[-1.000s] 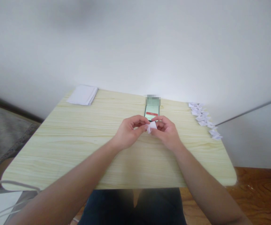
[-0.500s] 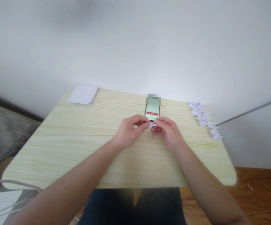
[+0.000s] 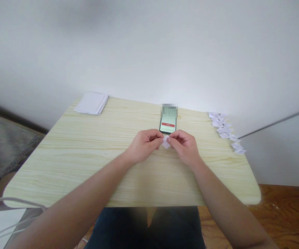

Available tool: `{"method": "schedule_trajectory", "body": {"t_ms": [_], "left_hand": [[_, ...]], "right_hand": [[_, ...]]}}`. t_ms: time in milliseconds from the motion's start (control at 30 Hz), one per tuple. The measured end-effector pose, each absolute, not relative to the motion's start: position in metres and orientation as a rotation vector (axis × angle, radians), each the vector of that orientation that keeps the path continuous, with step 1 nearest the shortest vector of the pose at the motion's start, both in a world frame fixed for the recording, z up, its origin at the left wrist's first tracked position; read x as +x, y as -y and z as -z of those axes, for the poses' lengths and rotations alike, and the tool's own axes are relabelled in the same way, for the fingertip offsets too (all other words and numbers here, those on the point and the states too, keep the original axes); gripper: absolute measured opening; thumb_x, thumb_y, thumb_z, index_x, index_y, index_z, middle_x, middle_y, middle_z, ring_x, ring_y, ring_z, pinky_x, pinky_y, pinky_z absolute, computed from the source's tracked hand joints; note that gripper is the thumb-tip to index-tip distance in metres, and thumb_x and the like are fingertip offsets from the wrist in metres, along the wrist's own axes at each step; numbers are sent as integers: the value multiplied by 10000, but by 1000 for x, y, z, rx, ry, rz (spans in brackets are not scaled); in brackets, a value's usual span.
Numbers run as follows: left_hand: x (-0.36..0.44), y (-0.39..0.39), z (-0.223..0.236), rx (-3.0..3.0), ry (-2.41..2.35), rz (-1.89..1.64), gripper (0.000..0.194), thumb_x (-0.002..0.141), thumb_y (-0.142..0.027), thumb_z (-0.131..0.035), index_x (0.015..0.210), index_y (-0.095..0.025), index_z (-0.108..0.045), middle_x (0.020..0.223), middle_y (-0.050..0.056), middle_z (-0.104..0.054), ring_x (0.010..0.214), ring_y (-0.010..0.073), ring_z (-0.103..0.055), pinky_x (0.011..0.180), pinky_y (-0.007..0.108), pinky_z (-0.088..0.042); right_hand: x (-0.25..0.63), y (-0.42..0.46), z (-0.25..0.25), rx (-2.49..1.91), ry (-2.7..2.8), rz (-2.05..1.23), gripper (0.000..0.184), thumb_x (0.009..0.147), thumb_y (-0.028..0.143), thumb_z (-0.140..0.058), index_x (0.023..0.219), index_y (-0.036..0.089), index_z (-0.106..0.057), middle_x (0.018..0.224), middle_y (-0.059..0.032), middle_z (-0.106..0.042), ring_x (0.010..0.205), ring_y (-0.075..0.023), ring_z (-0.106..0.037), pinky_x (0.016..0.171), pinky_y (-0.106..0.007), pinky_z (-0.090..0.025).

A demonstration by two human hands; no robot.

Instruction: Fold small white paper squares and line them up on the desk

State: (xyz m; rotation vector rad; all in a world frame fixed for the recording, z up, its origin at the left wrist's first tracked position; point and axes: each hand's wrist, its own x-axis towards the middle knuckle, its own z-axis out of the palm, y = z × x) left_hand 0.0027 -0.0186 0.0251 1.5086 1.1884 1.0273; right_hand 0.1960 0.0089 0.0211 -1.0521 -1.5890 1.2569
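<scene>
Over the middle of a light wooden table (image 3: 87,162), my left hand (image 3: 144,145) and my right hand (image 3: 184,145) meet fingertip to fingertip. Both pinch a small folded piece of white paper (image 3: 166,142) between thumb and fingers. The paper hangs just above the tabletop and is partly hidden by my fingers. A phone (image 3: 168,123) with a lit screen lies flat right behind my hands.
A stack of white paper sheets (image 3: 91,103) lies at the table's far left corner. Several small folded white paper pieces (image 3: 225,131) are strewn along the far right edge. A white wall stands behind the table. White cables (image 3: 7,221) run at the lower left.
The folded paper has turned in my fingers: edge-on half a second ago, it now shows a small flat face again. My hands have stayed in nearly the same spot.
</scene>
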Motion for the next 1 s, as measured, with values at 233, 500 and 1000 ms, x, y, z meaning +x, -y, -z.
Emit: {"method": "schedule_trajectory", "body": {"t_ms": [233,500,1000], "left_hand": [[7,21,-26,1602,-1271,-1067,184,878,-341,-667,958,-180,-709,764,12,-660,696,139,-580,664,275,-459],[9,26,-27,1794,-1329,-1194,104,875,-264,-642,937,-194,-687,864,23,-711,767,147,-639,734,288,-511],[10,27,-28,1906,-1268,-1137,153,913,-329,-618,869,-190,-666,832,21,-687,761,144,-604,729,284,-479]], "right_hand": [[197,-13,-23,-1063,1467,-1422,140,810,322,-766,755,205,-714,674,-12,-708,603,-151,-622,581,-286,-517],[197,-15,-20,-1076,1482,-1446,162,799,342,-775,754,203,-706,651,-1,-690,556,-136,-594,549,-271,-493],[193,-10,-20,-1120,1607,-1359,134,828,287,-709,728,218,-651,664,9,-652,595,-145,-575,577,-279,-472]]}}
